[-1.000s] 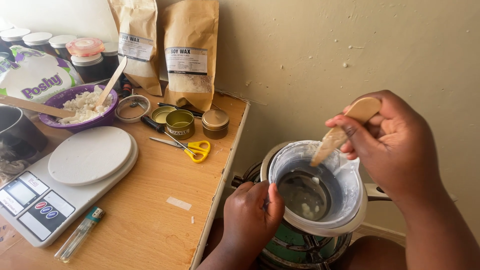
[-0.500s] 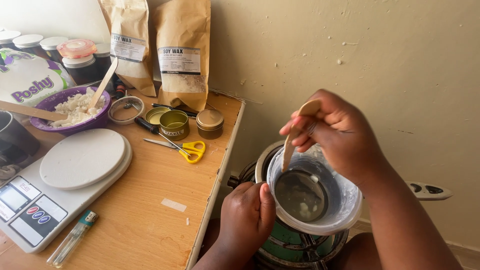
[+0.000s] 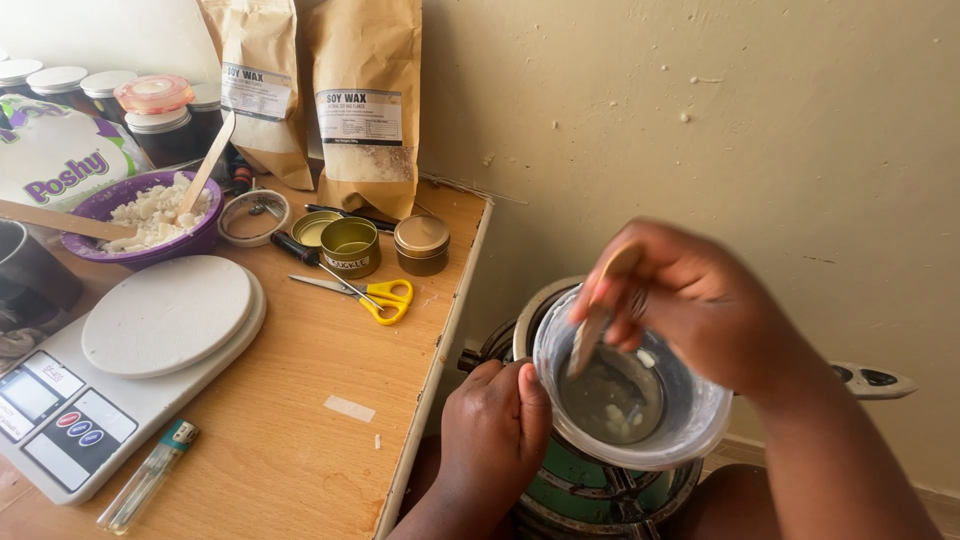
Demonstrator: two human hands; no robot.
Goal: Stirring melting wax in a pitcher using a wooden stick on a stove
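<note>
While left hand (image 3: 495, 425) grips the bowl (image 3: 690, 420), right hand (image 3: 690, 300) clasps a wooden stick (image 3: 597, 315).

The near right part of the surface (image 3: 330, 450) lies bare, bounded by the scale (image 3: 120, 370), the lighter (image 3: 148, 478) and the scissors (image 3: 365, 293). Farther back, tins (image 3: 350, 247), a purple bowl (image 3: 150, 215), jars (image 3: 150, 110) and bags (image 3: 365, 100) crowd the way. Over the tub (image 3: 640, 400), both hands (image 3: 690, 300) fill the opening, with the wall (image 3: 700, 120) close behind.
</note>
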